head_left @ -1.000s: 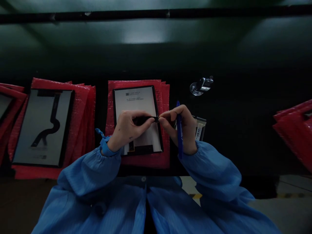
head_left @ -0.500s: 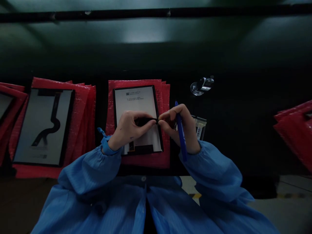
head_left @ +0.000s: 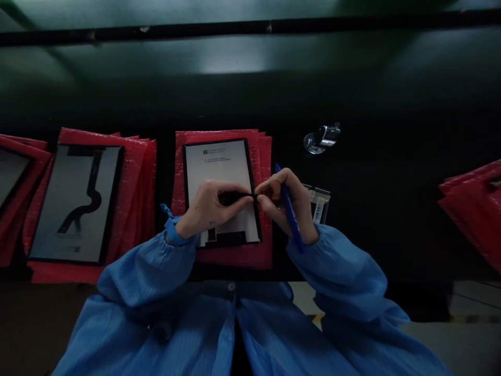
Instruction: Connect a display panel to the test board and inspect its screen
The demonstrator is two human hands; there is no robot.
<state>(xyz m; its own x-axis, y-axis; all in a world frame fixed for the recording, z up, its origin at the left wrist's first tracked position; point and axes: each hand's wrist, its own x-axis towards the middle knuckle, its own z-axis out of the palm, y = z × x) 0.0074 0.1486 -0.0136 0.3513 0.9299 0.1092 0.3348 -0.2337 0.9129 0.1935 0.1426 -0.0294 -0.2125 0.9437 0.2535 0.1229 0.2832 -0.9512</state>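
Note:
A grey display panel (head_left: 219,167) with a black rim lies face down on a stack of red bubble bags (head_left: 225,256) in front of me. My left hand (head_left: 209,209) rests over its middle, fingers pinched on a black flex cable (head_left: 238,197) that runs off the panel. My right hand (head_left: 287,206) pinches the cable's other end at the panel's right edge. A blue pen (head_left: 289,214) is tucked in that same hand and slants toward my wrist.
A second panel with a black S-shaped cable (head_left: 78,203) lies on red bags at the left. More red bags (head_left: 475,209) sit at the far right. A shiny metal part (head_left: 323,138) and a small labelled piece (head_left: 319,206) lie right of my hands on the dark table.
The hands stay pinched on the cable with almost no shift. The pen's lower end has swung a little to the right. The view has drifted slightly.

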